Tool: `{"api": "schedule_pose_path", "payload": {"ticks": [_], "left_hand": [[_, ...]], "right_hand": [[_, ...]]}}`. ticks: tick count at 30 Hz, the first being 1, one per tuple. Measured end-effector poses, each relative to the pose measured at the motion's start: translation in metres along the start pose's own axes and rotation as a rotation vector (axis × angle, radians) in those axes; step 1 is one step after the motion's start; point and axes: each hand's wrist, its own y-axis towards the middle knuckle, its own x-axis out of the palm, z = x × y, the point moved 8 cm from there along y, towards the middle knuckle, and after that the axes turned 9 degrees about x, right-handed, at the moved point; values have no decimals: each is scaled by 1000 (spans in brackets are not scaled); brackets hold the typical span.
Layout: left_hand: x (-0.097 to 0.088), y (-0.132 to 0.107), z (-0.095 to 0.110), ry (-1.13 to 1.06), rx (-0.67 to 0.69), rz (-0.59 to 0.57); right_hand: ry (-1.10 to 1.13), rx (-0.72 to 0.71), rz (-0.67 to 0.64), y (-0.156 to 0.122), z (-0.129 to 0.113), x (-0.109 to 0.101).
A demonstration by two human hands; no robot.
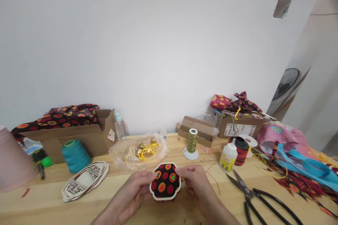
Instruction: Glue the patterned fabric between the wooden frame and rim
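Note:
Both my hands hold a scalloped piece covered in black fabric (166,181) at the front of the wooden table (47,186). The fabric has red dots and round floral motifs, and a pale scalloped rim runs around it. My left hand (134,188) pinches its left edge, and my right hand (191,182) grips its right edge. My fingertips hide small parts of the fabric, and the underside does not show.
Black-handled scissors (253,197) lie at the right among fabric scraps and blue ribbon (303,165). Nearby stand a glue bottle (229,156) and an olive thread spool (192,141). Gold bells sit in a plastic bag (139,152). Laser-cut wooden shapes (84,181) and a teal thread cone (72,156) are left.

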Motion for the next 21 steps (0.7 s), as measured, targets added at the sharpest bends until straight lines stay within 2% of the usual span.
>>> {"api": "schedule_pose_path", "payload": {"ticks": [7, 11, 21], "left_hand": [[4, -2, 7, 47, 44, -25], [5, -4, 16, 92, 93, -69], [12, -6, 31, 221, 156, -172]], "right_hand": [[-6, -18, -14, 4, 2, 2], [-15, -46, -76, 4, 1, 7], [-99, -197, -195, -11, -21, 23]]}}
